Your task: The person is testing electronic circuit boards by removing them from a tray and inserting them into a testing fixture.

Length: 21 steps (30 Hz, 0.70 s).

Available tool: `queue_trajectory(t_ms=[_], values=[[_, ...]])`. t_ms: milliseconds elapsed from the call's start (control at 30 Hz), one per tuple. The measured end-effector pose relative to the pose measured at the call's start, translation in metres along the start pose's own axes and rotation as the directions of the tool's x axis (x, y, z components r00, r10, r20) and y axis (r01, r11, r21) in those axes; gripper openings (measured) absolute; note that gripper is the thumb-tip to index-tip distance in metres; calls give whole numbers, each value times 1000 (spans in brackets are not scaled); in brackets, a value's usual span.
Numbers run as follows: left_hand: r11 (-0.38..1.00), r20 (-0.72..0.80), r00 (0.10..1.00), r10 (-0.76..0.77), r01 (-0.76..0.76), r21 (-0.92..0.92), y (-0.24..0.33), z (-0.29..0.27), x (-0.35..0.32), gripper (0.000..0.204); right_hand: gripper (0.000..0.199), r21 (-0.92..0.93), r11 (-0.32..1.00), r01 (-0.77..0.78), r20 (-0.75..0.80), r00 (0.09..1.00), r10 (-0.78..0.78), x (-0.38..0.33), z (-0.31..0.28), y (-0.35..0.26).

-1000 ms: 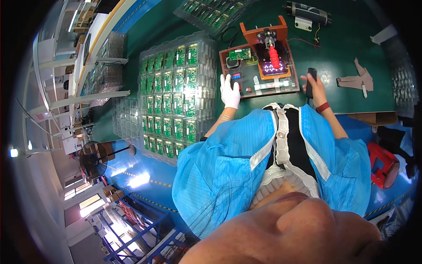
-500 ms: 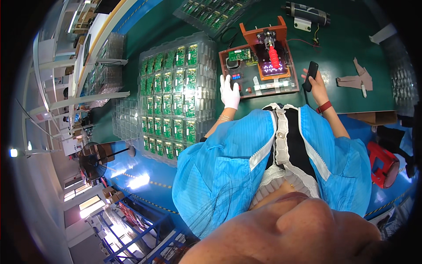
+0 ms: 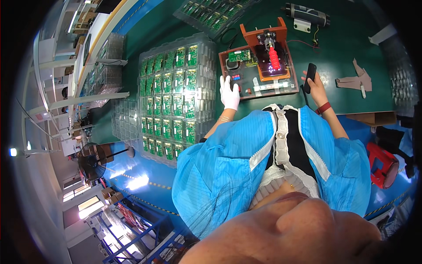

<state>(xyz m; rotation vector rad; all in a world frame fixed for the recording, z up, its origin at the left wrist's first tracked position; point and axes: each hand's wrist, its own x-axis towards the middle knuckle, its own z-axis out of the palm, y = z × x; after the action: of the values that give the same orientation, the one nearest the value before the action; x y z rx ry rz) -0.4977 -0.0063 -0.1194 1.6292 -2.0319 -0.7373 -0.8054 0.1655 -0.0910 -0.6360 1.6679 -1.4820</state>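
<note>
My left hand (image 3: 229,94), in a white glove, rests at the near left corner of an orange-brown test fixture (image 3: 258,92). Its fingers are stretched out, and nothing shows in them. The fixture has an upright clamp with a red handle (image 3: 273,58), a small lit display (image 3: 236,77) and a green circuit board (image 3: 240,56) at its far left. A few light spots glow beneath the clamp. Just right of the fixture, my bare right hand (image 3: 319,89) is closed around a slim black handheld device (image 3: 310,77), held upright; its exact kind is unclear.
Stacked clear trays of green circuit boards (image 3: 167,101) stand to the left, with another such tray (image 3: 213,15) at the back. A black cylinder on a white bracket (image 3: 307,15) lies far right. Beige cloth pieces (image 3: 354,82) lie on the green table (image 3: 338,53).
The bright pattern of lights under the clamp has shrunk to a few spots. My right hand and the black device have shifted very slightly; my left hand stays in place.
</note>
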Motion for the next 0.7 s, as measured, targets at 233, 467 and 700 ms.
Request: queue_trajectory(t_ms=[233,467,700], values=[[1000,4,1000,-1,1,-1,-4,3,1,51,36,70,997,-15,-15,1000,16,-1,2,-2],[1000,-34,999,27,-26,12,-6,4,1,50,29,52,985,-167,146,977,158,-6,-2,-17],[999,-36,999,40,-40,22,-6,5,2,50,27,-59,996,-64,104,992,70,-7,2,-14]])
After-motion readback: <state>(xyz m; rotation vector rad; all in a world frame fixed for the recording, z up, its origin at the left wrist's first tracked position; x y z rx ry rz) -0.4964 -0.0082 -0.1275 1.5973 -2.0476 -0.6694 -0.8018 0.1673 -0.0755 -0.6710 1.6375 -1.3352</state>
